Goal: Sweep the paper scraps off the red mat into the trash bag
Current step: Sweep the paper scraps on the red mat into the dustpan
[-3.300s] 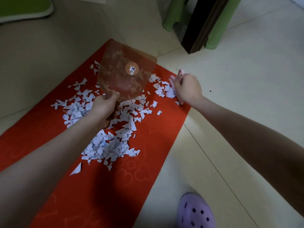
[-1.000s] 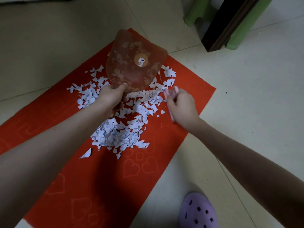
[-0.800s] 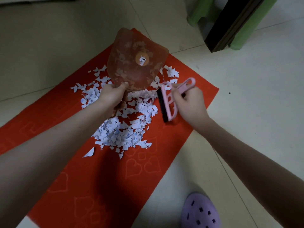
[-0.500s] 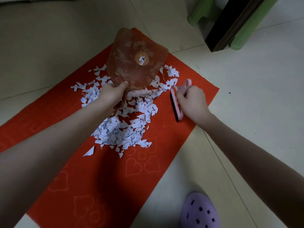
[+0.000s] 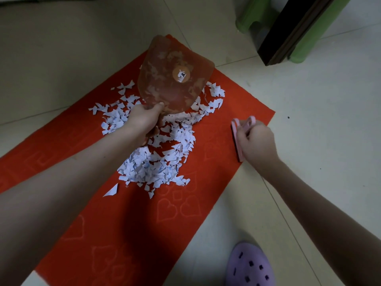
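Swung out since a moment ago, your right hand (image 5: 257, 143), curled round the pink plastic hand brush (image 5: 236, 141), now sits at the right edge of the red heart-embossed mat (image 5: 127, 234). Torn white paper scraps (image 5: 152, 162) lie mid-mat, left of the brush, in a band running from the far end toward you. Your left hand (image 5: 142, 120), nearer them, grips the translucent brown plastic dustpan (image 5: 175, 79), raised over the band's far end. No trash bag shows.

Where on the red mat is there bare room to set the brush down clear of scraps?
Bare red mat lies below the paper scraps, toward the purple slipper, and in a strip between the scraps and the brush. It is crowded from the dustpan down past the left hand.
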Action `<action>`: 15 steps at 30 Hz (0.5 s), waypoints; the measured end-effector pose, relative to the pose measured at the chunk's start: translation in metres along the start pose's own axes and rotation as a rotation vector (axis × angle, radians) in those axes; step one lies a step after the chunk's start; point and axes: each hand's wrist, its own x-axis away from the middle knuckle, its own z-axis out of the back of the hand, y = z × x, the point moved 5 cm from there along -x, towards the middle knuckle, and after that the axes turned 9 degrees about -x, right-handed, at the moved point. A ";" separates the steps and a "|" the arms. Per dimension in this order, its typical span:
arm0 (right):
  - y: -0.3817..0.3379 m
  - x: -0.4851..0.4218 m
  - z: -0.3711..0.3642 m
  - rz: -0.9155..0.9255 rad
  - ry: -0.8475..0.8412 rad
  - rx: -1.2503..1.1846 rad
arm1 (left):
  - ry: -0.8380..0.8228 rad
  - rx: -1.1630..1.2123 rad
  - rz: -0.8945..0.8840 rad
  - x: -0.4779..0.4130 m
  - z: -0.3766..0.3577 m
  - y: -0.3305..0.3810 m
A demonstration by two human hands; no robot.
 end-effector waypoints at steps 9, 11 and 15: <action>-0.049 0.028 -0.006 0.062 -0.086 -0.513 | -0.023 0.006 0.012 0.005 -0.007 0.000; -0.044 0.018 0.008 0.069 -0.003 -0.465 | -0.021 0.006 0.008 0.005 -0.004 0.000; -0.018 -0.001 0.005 -0.006 0.000 -0.224 | -0.008 0.000 0.009 0.004 -0.001 0.000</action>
